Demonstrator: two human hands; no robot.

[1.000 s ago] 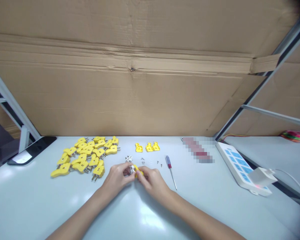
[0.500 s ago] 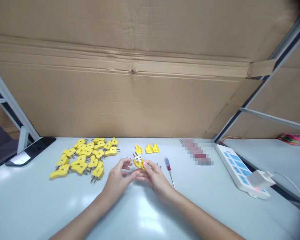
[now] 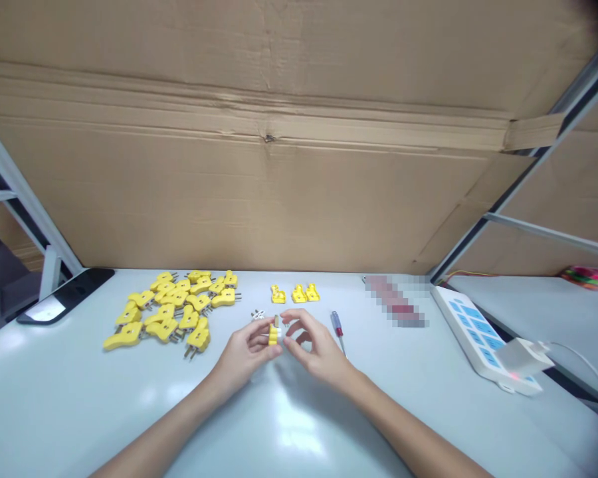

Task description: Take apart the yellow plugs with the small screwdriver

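Note:
My left hand grips a yellow plug half between thumb and fingers. A white insert with a metal prong sits against that half, prong pointing up. Close by on its right, my right hand has thumb and index finger curved and apart; whether a fingertip touches the plug is hard to tell. Just beyond my left fingers lies a white pin insert. Behind my hands are loose yellow shell halves. A screwdriver with a blue and red handle lies right of my right hand.
Many yellow plugs are heaped on the left of the table. A white power strip with an adapter stands at the right. One blurred-out item lies at the back right. A cardboard wall closes the far side.
The plug half has passed from my right hand to my left and been turned, so its prong points up. My right fingers have come off it. The view has shifted slightly.

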